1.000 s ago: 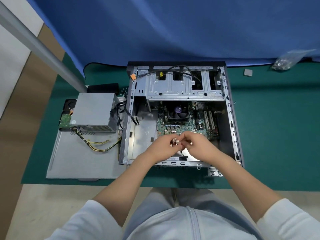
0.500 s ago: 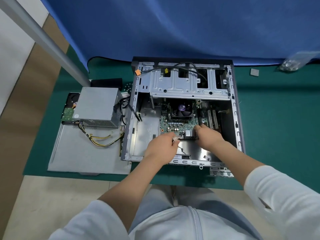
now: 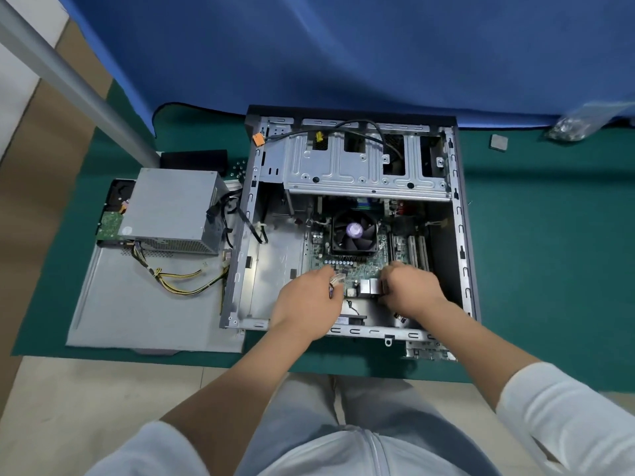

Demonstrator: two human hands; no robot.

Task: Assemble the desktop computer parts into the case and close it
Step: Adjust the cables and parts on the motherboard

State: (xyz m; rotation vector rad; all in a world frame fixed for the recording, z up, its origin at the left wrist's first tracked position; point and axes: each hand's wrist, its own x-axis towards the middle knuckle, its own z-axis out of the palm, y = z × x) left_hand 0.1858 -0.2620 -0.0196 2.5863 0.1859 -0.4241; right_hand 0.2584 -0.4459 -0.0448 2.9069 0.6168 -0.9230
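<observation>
Now a small white connector [image 3: 337,280] is being plugged into the motherboard [image 3: 357,269].
It is being pinched by the left hand [image 3: 309,300]; the board's port block [image 3: 372,286], at 3 o'clock, is being gripped by the right hand [image 3: 410,290], inside the open case [image 3: 240,269]. Alignment with its header is being called for next.

1. The case [image 3: 460,214] under my hands is bare silver-grey metal with a black outer rim.
2. Its motherboard [image 3: 364,269] is green, and the black fan [image 3: 354,231] carries a purple centre.
3. An orange connector [image 3: 258,139] and a yellow clip [image 3: 319,135] sit at the far edge.
4. The power supply [image 3: 171,207] is plain grey; its cables [image 3: 182,281] are yellow and black.
5. The side panel [image 3: 144,314] is light grey.
6. The mat [image 3: 549,252] is dark green, and the cloth [image 3: 343,46] behind it is blue.
7. My sleeves [image 3: 567,413] are white.
</observation>
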